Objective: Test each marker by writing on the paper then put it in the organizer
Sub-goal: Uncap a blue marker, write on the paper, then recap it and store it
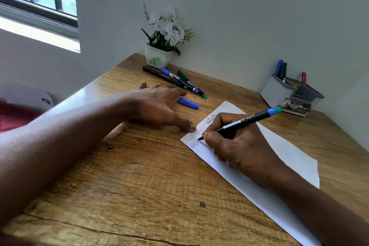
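At the back of the desk (139, 175), against the wall, a white pot (157, 59) with a green mark on its side holds white flowers (169, 26). Far to the right, the grey organizer (279, 92) stands in the corner: a blue-capped marker (278, 67) and a green marker (283, 70) stand upright in its tall left compartment, and a red marker (304, 78) stands in a lower compartment further right. A small printed box (295, 107) lies just in front of it. The left hand (159, 104) lies flat, palm down, with its fingers stretched out and its thumb tip pressing the paper (289, 152) at its left edge; beyond its fingers lie three loose markers (179, 80) and a separate blue cap (188, 103). The right hand (239, 146) rests on the paper and pinches a black marker (245, 121) with a blue and teal end, its tip touching the sheet. The upper left of the paper carries rows of capital letters in faint, black and blue ink, too blurred to read with certainty; the barrel labels and the box print are too small to read
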A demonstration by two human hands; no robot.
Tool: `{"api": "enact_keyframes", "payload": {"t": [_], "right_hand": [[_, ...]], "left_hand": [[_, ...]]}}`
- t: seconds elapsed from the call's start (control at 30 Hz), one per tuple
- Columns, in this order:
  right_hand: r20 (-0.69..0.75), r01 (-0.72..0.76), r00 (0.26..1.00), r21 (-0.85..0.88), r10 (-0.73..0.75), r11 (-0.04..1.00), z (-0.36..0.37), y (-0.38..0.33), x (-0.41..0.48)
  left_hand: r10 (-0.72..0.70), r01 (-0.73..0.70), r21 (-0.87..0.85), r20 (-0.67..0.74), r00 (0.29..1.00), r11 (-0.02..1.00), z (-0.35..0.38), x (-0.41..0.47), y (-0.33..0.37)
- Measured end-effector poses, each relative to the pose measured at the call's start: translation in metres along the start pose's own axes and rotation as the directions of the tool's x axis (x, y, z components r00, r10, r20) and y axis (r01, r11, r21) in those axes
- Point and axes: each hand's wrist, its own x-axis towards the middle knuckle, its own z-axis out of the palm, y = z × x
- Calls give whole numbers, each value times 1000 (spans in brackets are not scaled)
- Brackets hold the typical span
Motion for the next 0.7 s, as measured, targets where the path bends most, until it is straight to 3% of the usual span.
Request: {"api": "enact_keyframes", "payload": {"t": [0.17,0.4,0.47,0.57,0.7], "right_hand": [[-62,19,998,-102,-26,995,4,0,1],[-75,-130,984,306,160,943,-2,6,4],[-35,-160,980,438,195,884,-6,8,7],[101,-228,971,657,216,718,-16,8,11],[188,-265,964,742,187,617,-30,9,16]], "left_hand": [[3,-3,-16,-2,1000,1000,1,-1,0],[28,-28,-26,-34,999,999,2,1,-3],[41,-47,-57,-96,995,997,5,1,-5],[82,-119,-108,-294,952,987,8,2,-6],[173,-199,-1,-482,859,980,10,3,-4]]}}
